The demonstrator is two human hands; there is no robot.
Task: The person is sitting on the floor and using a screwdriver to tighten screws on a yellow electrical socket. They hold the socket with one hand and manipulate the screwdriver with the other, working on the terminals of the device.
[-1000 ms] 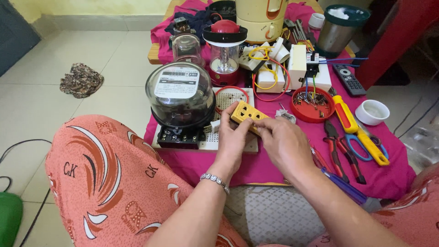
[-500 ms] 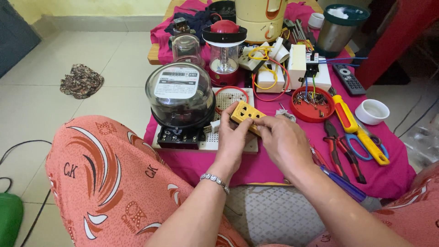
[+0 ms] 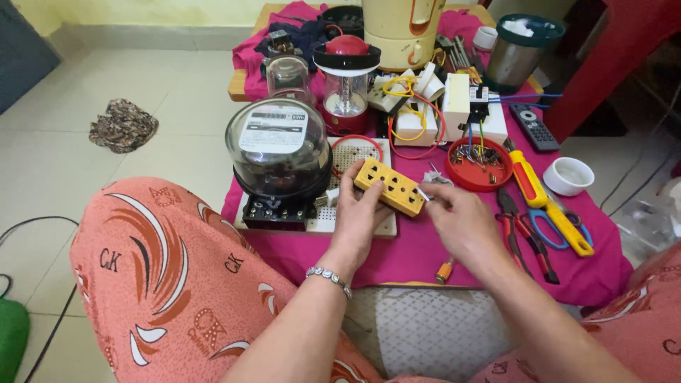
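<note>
My left hand [image 3: 360,220] grips a yellow multi-socket block [image 3: 391,186] from below, held tilted above a white perforated board [image 3: 355,216]. My right hand [image 3: 460,221] pinches a thin white-tipped piece [image 3: 423,194] at the block's right end. Just left of the hands stands a glass-domed electric meter [image 3: 278,159] on a black base. A small orange tool handle [image 3: 445,270] lies on the pink cloth [image 3: 425,252] under my right wrist.
A red lid with screws [image 3: 479,163], yellow-handled screwdriver [image 3: 550,202], red pliers [image 3: 523,232], blue scissors and a white cup [image 3: 572,175] lie to the right. Behind are a red lantern [image 3: 346,85], white switch boxes with wires, a remote, a cream jug. Crumpled cloth [image 3: 124,124] lies on the floor.
Both hands stay on the yellow block; the right fingers have shifted slightly at its end. Nothing else moved.
</note>
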